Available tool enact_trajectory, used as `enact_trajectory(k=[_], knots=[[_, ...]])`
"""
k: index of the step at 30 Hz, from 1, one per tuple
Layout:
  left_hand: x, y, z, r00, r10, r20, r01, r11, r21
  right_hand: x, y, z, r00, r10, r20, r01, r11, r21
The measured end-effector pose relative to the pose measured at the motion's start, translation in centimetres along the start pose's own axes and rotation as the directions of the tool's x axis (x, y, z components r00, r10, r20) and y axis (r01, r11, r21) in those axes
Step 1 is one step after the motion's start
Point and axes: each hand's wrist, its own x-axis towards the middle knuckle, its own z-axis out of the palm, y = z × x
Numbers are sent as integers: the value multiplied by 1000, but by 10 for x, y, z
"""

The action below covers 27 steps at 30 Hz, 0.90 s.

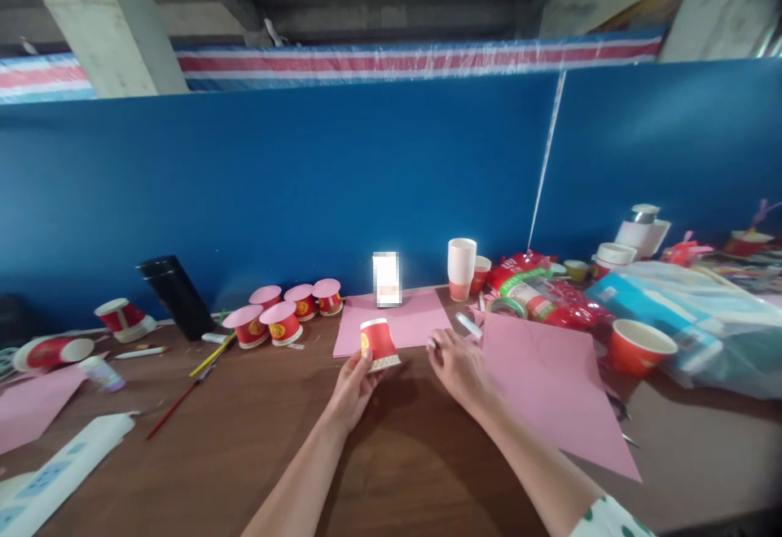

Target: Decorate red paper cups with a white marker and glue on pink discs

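A red paper cup with a yellow emblem is upside down, its patterned rim at the bottom. My left hand is closed round its lower left side. To the right, my right hand is just above the table with its fingers curled in a pinch. Something small and pale shows at its fingertips, too small to name. A white tube lies just beyond that hand. Behind the cup are pink paper sheets, with a blurred-out bright upright object at their back edge.
Several red cups topped with pink discs stand left of the sheets. Further left are a black bottle and brushes. On the right are a stack of cups, pink paper, an orange cup and plastic bags.
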Motion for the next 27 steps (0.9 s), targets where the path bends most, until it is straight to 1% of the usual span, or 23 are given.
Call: enact_trajectory(k=[1,2,3,5,8,11,14,17,21,23,27], knots=[[-1,0,1,1000,2,6,-2,1000,1,-2,-3,-1,993,33,-114,-18,991,134],[-2,0,3,1000,3,12,-3,1000,5,-4,-7,-3,975,72,-209,-12,960,278],[-3,0,4,1000,1,20,-1,1000,12,-7,-12,-4,955,117,-273,6,912,409],[-4,-1,5,1000,2,22,-3,999,33,-10,-20,-5,936,177,-305,42,802,595],[-3,-5,5,1000,-5,13,4,998,70,-13,-31,-7,930,220,-295,72,678,732],[-2,-9,5,999,-33,14,32,997,69,-16,-37,-8,939,216,-269,84,611,787],[-2,-10,6,998,-53,-12,54,998,35,-19,-40,-10,964,150,-220,95,577,811],[-1,-11,5,999,-44,-22,45,997,61,-22,-43,-13,974,54,-220,143,609,780],[0,-13,3,999,-46,-27,49,995,84,-22,-45,-15,955,-50,-291,245,684,687],[0,-13,2,998,-48,-27,50,995,89,-22,-46,-13,946,-79,-315,280,689,669],[1,-14,1,999,-51,-13,52,991,121,-21,-45,-8,924,-106,-368,343,656,673]])
